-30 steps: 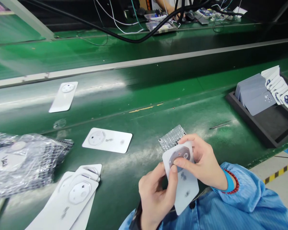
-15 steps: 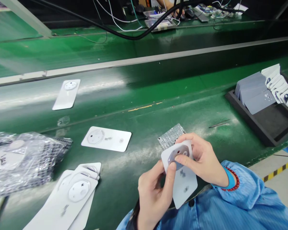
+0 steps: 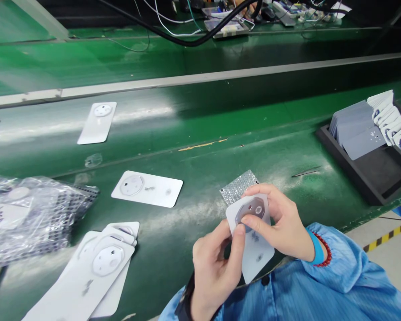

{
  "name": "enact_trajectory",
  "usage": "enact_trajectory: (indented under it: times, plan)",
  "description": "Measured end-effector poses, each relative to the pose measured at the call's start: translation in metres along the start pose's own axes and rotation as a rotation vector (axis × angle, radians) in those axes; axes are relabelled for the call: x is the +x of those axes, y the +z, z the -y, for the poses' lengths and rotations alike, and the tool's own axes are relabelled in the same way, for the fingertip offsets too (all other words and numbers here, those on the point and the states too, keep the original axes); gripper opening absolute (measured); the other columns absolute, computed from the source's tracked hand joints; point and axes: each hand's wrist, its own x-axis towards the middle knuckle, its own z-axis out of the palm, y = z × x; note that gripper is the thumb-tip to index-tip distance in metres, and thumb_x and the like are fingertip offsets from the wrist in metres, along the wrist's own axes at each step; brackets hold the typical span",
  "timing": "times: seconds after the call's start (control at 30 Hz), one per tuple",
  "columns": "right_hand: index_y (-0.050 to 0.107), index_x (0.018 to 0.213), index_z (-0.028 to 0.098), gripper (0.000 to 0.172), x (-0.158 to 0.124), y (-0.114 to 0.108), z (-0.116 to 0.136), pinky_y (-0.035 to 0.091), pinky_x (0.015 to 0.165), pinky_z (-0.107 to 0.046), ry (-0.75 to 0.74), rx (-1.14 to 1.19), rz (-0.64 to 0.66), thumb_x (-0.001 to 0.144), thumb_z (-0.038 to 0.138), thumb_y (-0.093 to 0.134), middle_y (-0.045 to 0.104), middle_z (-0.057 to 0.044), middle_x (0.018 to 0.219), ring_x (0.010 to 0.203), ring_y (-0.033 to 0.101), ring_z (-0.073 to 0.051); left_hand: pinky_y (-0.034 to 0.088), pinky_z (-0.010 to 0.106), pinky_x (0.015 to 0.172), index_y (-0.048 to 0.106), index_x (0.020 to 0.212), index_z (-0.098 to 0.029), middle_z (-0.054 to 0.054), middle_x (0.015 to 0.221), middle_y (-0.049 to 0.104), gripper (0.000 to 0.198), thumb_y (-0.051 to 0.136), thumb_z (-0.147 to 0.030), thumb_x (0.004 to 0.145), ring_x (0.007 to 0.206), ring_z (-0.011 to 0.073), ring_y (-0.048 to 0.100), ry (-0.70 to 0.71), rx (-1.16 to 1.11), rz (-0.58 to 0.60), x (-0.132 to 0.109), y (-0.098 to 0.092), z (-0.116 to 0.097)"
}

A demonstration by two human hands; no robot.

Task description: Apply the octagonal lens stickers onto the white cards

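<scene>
A white phone back cover (image 3: 259,254) with a large round camera ring is held close to my body. My left hand (image 3: 217,263) pinches its left edge, thumb resting near the ring's lower rim. My right hand (image 3: 280,218) grips the right and upper edge, its thumb pressed on the ring. Fingers behind the cover are partly hidden. Just beyond the hands lies a piece of bubble wrap (image 3: 238,186), partly covered by them. Another white back cover (image 3: 160,189) lies flat to the left, and several more are stacked (image 3: 70,276) at the lower left.
A clear plastic bag (image 3: 53,209) lies at the left. On the far strip rests one more white cover (image 3: 96,127). A black tray (image 3: 350,174) at the right holds several grey and white panels. Thin tweezers (image 3: 305,172) lie before it. A black cable (image 3: 187,42) hangs across the back.
My right thumb has shifted slightly down and left on the camera ring. Both hands still hold the same cover. The view has tilted a little, moving the surroundings slightly.
</scene>
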Motion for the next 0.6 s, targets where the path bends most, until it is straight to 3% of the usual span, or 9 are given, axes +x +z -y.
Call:
enact_trajectory:
  times: [0.17, 0.33, 0.53, 0.6]
  plan:
    - [0.053, 0.115, 0.023, 0.029, 0.005, 0.001, -0.007, 0.049, 0.095, -0.033, -0.088, -0.175, 0.007, 0.088, 0.015, 0.059, 0.060, -0.004, 0.113, 0.105, 0.059, -0.018, 0.034, 0.012, 0.040, 0.072, 0.086, -0.018, -0.008, 0.052, 0.051, 0.017, 0.056, -0.016, 0.090, 0.041, 0.0042, 0.039, -0.098, -0.023, -0.026, -0.001, 0.004, 0.004]
    - [0.051, 0.120, 0.023, 0.032, 0.011, -0.008, -0.014, 0.052, 0.089, -0.031, 0.046, 0.009, 0.178, 0.089, 0.017, 0.057, 0.061, -0.004, 0.116, 0.100, 0.062, -0.016, 0.034, 0.013, 0.038, 0.074, 0.084, -0.018, -0.006, 0.049, 0.050, 0.018, 0.058, -0.023, 0.089, 0.041, 0.0054, 0.038, -0.162, -0.103, -0.051, 0.003, 0.006, 0.007]
    - [0.046, 0.132, 0.026, 0.039, 0.009, -0.014, -0.012, 0.048, 0.099, -0.031, 0.061, 0.166, 0.176, 0.095, 0.014, 0.046, 0.062, -0.004, 0.125, 0.113, 0.060, -0.014, 0.049, 0.017, 0.045, 0.076, 0.085, -0.016, -0.001, 0.054, 0.066, 0.017, 0.067, -0.030, 0.083, 0.045, 0.0106, 0.057, -0.242, -0.147, -0.125, 0.003, 0.007, 0.015]
    - [0.041, 0.138, 0.026, 0.045, 0.003, -0.009, -0.015, 0.051, 0.095, -0.030, 0.102, 0.235, 0.155, 0.095, 0.018, 0.050, 0.063, -0.006, 0.123, 0.109, 0.063, -0.014, 0.054, 0.020, 0.049, 0.076, 0.084, -0.014, 0.003, 0.064, 0.073, 0.020, 0.072, -0.033, 0.078, 0.051, 0.0148, 0.064, -0.306, -0.131, -0.219, -0.003, 0.006, 0.027]
